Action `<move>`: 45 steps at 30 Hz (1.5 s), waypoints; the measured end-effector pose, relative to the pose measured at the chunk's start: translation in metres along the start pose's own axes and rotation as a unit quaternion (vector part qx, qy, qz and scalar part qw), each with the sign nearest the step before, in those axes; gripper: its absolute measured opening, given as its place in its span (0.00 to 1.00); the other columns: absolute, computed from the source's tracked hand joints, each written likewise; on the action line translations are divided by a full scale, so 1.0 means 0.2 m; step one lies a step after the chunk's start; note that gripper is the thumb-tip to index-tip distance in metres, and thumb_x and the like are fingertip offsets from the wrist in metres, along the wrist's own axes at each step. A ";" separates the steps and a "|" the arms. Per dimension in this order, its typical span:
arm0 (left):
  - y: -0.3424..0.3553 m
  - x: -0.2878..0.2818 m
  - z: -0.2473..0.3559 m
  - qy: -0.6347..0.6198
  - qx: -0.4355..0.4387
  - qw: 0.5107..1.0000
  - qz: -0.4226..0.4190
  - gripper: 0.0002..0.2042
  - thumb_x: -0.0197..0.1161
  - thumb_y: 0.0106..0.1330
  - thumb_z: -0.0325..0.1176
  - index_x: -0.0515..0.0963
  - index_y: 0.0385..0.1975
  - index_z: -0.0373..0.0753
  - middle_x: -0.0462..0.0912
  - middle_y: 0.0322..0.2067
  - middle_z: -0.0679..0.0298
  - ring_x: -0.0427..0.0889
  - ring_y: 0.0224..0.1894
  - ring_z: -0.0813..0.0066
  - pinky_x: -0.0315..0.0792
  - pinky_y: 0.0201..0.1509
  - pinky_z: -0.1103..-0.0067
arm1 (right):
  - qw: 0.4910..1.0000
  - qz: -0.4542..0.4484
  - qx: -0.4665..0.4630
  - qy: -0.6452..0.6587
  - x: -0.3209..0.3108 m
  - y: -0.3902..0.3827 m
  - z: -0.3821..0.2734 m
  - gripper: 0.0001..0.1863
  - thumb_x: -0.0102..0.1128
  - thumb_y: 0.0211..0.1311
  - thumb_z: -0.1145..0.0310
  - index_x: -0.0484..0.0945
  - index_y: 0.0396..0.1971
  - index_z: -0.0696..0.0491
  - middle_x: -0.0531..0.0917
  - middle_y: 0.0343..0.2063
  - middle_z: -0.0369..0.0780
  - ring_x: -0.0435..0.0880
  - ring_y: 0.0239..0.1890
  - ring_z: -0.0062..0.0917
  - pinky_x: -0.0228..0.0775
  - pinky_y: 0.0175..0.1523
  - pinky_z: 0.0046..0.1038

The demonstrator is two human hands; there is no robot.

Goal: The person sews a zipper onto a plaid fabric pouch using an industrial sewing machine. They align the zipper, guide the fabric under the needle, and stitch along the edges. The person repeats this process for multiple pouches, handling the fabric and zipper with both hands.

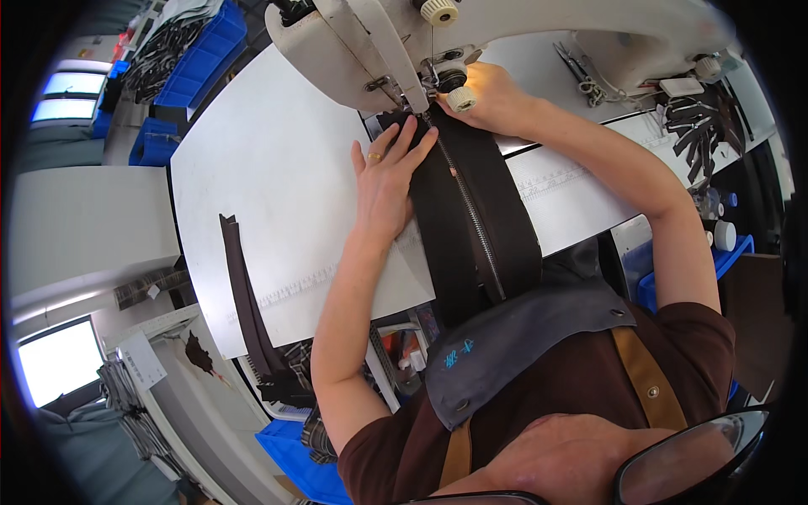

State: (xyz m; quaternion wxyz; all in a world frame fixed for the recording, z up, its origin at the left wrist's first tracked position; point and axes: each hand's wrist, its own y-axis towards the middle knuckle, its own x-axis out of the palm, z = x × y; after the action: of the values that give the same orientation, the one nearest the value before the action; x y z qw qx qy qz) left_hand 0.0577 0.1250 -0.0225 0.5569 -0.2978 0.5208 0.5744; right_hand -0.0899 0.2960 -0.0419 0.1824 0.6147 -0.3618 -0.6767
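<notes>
A dark brown fabric piece (513,219) with a metal zipper (471,210) runs from under the presser foot of a white sewing machine (311,50) down over the table's near edge. My left hand (387,181), ring on one finger, lies open on the fabric's left side, fingertips beside the zipper just below the needle area. My right hand (488,101) is curled at the fabric's upper right, behind the hand knob by the needle; its fingertips are partly hidden, so what they grip is unclear.
The white table (252,151) carries printed rulers and a dark strip (244,295) at left. Right are scissors (581,71), dark zipper strips (703,135) and bottles (724,231). Blue bins (194,55) with dark pieces stand upper left; another (286,459) is below.
</notes>
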 end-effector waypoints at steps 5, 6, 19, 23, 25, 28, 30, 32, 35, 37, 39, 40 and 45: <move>-0.01 0.02 -0.01 0.006 0.015 1.000 0.002 0.30 0.65 0.50 0.30 0.70 0.57 0.55 0.68 0.59 0.63 0.65 0.61 0.61 0.46 0.64 0.48 | 0.999 -0.015 -0.023 -0.030 -0.06 0.00 -0.03 0.08 0.60 0.48 0.66 0.73 0.20 0.54 0.76 0.25 0.37 0.76 0.30 0.31 0.70 0.33 0.30; -0.01 0.01 -0.01 0.004 0.013 1.000 0.004 0.29 0.65 0.50 0.30 0.70 0.57 0.55 0.68 0.59 0.63 0.65 0.61 0.61 0.46 0.64 0.47 | 0.999 -0.030 -0.023 -0.035 -0.08 0.00 -0.05 0.08 0.60 0.48 0.66 0.74 0.20 0.55 0.76 0.25 0.37 0.76 0.29 0.32 0.70 0.32 0.30; 0.00 0.01 -0.01 -0.001 -0.003 1.000 0.010 0.25 0.66 0.53 0.47 0.75 0.53 0.56 0.70 0.58 0.62 0.65 0.61 0.60 0.42 0.66 0.50 | 0.791 -0.159 0.383 0.450 -0.11 0.08 -0.08 0.13 0.61 0.57 0.64 0.79 0.33 0.59 0.83 0.28 0.38 0.82 0.27 0.21 0.74 0.33 0.22; 0.00 0.01 0.00 0.003 -0.001 1.000 0.013 0.24 0.66 0.53 0.47 0.75 0.52 0.55 0.71 0.58 0.62 0.66 0.60 0.60 0.42 0.66 0.49 | 0.893 -0.126 0.325 0.286 -0.05 0.04 -0.14 0.11 0.63 0.54 0.64 0.79 0.31 0.57 0.81 0.26 0.41 0.81 0.30 0.30 0.72 0.36 0.29; -0.01 0.01 0.00 0.018 0.007 1.000 0.023 0.21 0.63 0.55 0.43 0.76 0.51 0.54 0.72 0.57 0.64 0.68 0.59 0.62 0.41 0.66 0.49 | 0.921 -0.105 0.296 0.230 -0.04 0.04 -0.14 0.10 0.63 0.52 0.64 0.79 0.29 0.55 0.80 0.24 0.42 0.80 0.30 0.34 0.71 0.36 0.32; -0.03 0.00 -0.01 0.004 0.014 0.999 0.031 0.19 0.59 0.55 0.35 0.77 0.50 0.52 0.74 0.54 0.66 0.70 0.56 0.66 0.39 0.66 0.49 | 0.949 -0.087 0.242 0.184 -0.03 0.03 -0.12 0.11 0.63 0.51 0.63 0.79 0.28 0.54 0.79 0.26 0.41 0.77 0.32 0.37 0.70 0.37 0.34; -0.04 -0.01 -0.01 -0.006 0.017 0.999 0.034 0.19 0.57 0.55 0.30 0.78 0.49 0.51 0.75 0.52 0.68 0.72 0.55 0.68 0.38 0.66 0.49 | 0.954 -0.079 0.234 0.172 -0.03 0.02 -0.12 0.11 0.63 0.51 0.62 0.79 0.28 0.54 0.78 0.26 0.40 0.77 0.33 0.36 0.69 0.37 0.35; -0.04 -0.02 0.01 -0.004 0.019 0.999 0.041 0.21 0.55 0.53 0.26 0.78 0.48 0.51 0.76 0.50 0.69 0.72 0.53 0.69 0.37 0.66 0.50 | 0.960 -0.073 0.213 0.165 -0.03 0.02 -0.12 0.11 0.63 0.51 0.62 0.79 0.28 0.54 0.77 0.26 0.40 0.76 0.33 0.36 0.69 0.37 0.35; -0.03 -0.02 0.01 -0.007 0.016 0.999 0.037 0.21 0.55 0.53 0.25 0.78 0.48 0.51 0.76 0.50 0.69 0.73 0.52 0.69 0.38 0.66 0.50 | 0.966 -0.070 0.195 0.154 -0.03 0.02 -0.12 0.10 0.63 0.51 0.62 0.79 0.27 0.54 0.77 0.25 0.40 0.76 0.33 0.35 0.69 0.37 0.35; -0.03 -0.03 0.01 -0.001 0.015 0.999 0.029 0.21 0.57 0.53 0.26 0.78 0.48 0.51 0.76 0.51 0.69 0.73 0.52 0.68 0.39 0.66 0.50 | 0.968 -0.066 0.190 0.152 -0.03 0.02 -0.12 0.10 0.63 0.51 0.63 0.79 0.27 0.54 0.76 0.25 0.39 0.76 0.33 0.35 0.69 0.37 0.35; -0.03 -0.02 0.01 0.000 0.015 1.000 0.025 0.20 0.58 0.53 0.29 0.78 0.48 0.52 0.75 0.52 0.69 0.73 0.53 0.67 0.40 0.66 0.49 | 0.969 -0.056 0.184 0.153 -0.02 0.01 -0.11 0.10 0.62 0.52 0.63 0.78 0.27 0.54 0.76 0.25 0.39 0.76 0.33 0.35 0.69 0.37 0.35; -0.03 -0.02 0.01 -0.001 0.015 1.000 0.025 0.20 0.59 0.53 0.30 0.78 0.48 0.52 0.75 0.53 0.69 0.72 0.53 0.67 0.41 0.65 0.49 | 0.969 -0.057 0.188 0.153 -0.02 0.01 -0.11 0.10 0.62 0.52 0.63 0.78 0.27 0.54 0.76 0.25 0.39 0.76 0.33 0.35 0.69 0.37 0.35; -0.04 0.00 0.01 -0.002 0.013 1.000 0.016 0.21 0.64 0.52 0.38 0.78 0.49 0.52 0.74 0.55 0.68 0.72 0.54 0.66 0.43 0.64 0.48 | 0.969 -0.068 0.192 0.139 -0.03 0.02 -0.13 0.10 0.63 0.51 0.63 0.78 0.27 0.54 0.76 0.26 0.39 0.75 0.33 0.35 0.70 0.37 0.34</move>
State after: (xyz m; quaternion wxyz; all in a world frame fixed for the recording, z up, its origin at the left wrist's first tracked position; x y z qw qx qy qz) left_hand 0.0665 0.1246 -0.0237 0.5522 -0.2814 0.5318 0.5770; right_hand -0.0647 0.2914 -0.0348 0.0631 0.7491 -0.4137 -0.5135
